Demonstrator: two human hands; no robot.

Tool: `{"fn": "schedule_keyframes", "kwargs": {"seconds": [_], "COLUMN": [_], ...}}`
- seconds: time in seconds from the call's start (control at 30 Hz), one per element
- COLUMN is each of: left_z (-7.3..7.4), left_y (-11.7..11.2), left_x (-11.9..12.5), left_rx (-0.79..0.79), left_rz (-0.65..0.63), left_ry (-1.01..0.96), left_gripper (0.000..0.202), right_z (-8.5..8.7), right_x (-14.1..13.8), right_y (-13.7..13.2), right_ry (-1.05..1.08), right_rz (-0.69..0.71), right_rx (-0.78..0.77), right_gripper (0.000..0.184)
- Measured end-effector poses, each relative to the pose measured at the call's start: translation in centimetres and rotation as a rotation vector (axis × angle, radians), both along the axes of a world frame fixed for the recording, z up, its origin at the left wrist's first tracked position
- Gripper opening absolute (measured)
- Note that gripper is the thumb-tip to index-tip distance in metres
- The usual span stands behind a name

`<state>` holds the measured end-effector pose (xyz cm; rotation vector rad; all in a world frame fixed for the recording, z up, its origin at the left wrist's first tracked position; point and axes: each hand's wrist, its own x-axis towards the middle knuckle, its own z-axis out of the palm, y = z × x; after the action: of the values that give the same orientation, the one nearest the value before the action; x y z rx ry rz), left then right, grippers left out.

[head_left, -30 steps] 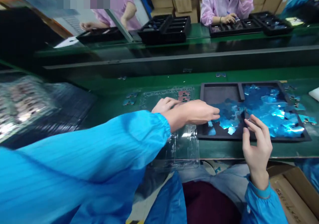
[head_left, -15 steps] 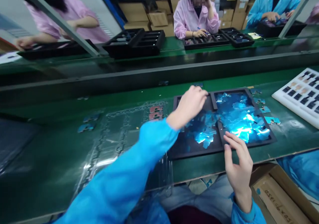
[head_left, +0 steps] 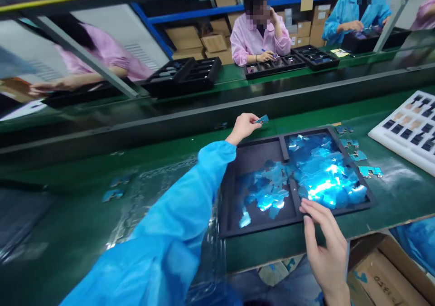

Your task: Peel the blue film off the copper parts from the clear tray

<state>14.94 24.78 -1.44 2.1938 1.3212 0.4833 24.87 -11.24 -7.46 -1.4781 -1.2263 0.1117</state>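
My left hand (head_left: 245, 125) reaches past the far edge of a black divided tray (head_left: 251, 149), its fingers pinched on a small blue circuit board (head_left: 263, 119). Shiny blue film pieces (head_left: 326, 172) cover most of the tray's right compartment. A smaller pile of the same film (head_left: 267, 192) lies in the left compartment. At the tray's near edge rests my right hand (head_left: 324, 240), fingers stretched and apart, with nothing seen in it.
Several small blue boards (head_left: 370, 172) line the tray's right side; others (head_left: 113, 194) lie to the left. A white foam holder (head_left: 408, 124) stands at right. Clear plastic trays (head_left: 159, 179) lie under my left sleeve. An open cardboard box (head_left: 384, 274) sits below. Co-workers (head_left: 260, 38) sit opposite.
My left hand has moved from above the tray to beyond its far edge and now pinches a small board. My right hand stays near the tray's front edge. The view has shifted.
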Motion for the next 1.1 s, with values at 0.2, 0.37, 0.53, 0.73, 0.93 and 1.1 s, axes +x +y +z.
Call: {"fn": "schedule_keyframes", "kwargs": {"seconds": [0.2,0.37,0.53,0.73,0.93,1.1], "left_z": [5.0,4.8,2.3,-0.2,-1.5,-2.1], "left_y": [-16.3,-26.8,-30.4,-32.0,-32.4,-32.5], "left_x": [-8.0,-11.8,-13.2,-13.9,-14.9,-16.0], "left_rx": [-0.519,-0.565,-0.415,-0.388,-0.388,-0.400], "left_rz": [-0.046,0.135,0.269,0.317,0.314,0.338], "left_ry": [-0.469,-0.590,-0.667,-0.738,-0.785,-0.806], "left_gripper": [0.030,0.018,0.007,0.003,0.004,0.004], "right_z": [2.6,3.8,3.8,3.0,2.3,2.4], "right_x": [-2.5,-5.8,-7.8,-8.4,-9.2,-9.7], "right_y": [3.2,4.2,3.3,2.3,2.0,2.0], "right_ry": [0.344,0.552,0.625,0.530,0.451,0.400], "right_rz": [0.127,0.324,0.384,0.333,0.298,0.353], "right_rx": [-0.034,-0.064,-0.141,-0.202,-0.240,-0.284], "right_gripper": [0.037,0.022,0.016,0.020,0.025,0.025]}}
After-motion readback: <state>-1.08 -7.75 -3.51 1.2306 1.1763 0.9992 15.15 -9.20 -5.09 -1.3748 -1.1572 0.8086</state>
